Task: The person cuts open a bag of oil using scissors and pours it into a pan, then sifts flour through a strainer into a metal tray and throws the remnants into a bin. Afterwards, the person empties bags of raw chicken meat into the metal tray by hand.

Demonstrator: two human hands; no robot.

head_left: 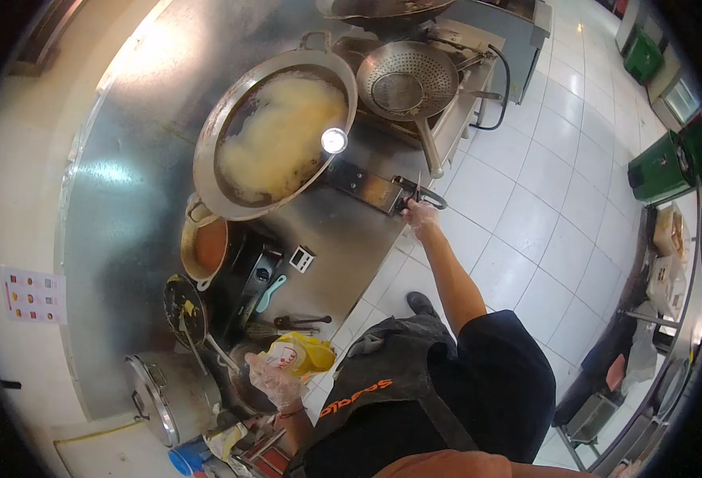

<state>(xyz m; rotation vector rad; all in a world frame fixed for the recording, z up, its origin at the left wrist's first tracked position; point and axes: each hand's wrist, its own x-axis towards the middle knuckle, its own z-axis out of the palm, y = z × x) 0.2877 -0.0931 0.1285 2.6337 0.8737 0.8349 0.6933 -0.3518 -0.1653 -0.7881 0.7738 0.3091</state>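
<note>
Positions taken from the wide pan [207, 151], landmark. Pale froth [287, 131] covers much of its dark liquid; a round dial [333, 141] sits at its right rim.

Hands, both in clear gloves, well apart. Left hand [275, 384]: below the pan and well clear of it, fingers closed, as far as visible, on the edge of a yellow bag [307, 354]; exact finger placement hidden. Right hand [420, 215]: below and right of the pan, clasped round a dark-handled, pointed tool [417, 193], scissors by its look. Bag and tool not touching.

Handling notes (judgement): hold the bag upright by a firm edge, since a soft pack likely sags and spills. Grip the tool well back, point turned away from the wrist. Keep both gloves clear of the pan's rim; the froth suggests hot liquid and thin film would protect little.

Surroundings: a perforated strainer [408, 80] lies right of the pan, its handle [429, 147] pointing down towards the right hand, easily knocked. Below the pan: a smaller pan [210, 245] with reddish-brown contents, a timer [301, 259], a teal-handled utensil [271, 293] and dark tongs [303, 321]. The tongs lie just beside the bag, so could snag it. Farther below left, a lidded pot [172, 398]; the left forearm has little room there
</note>
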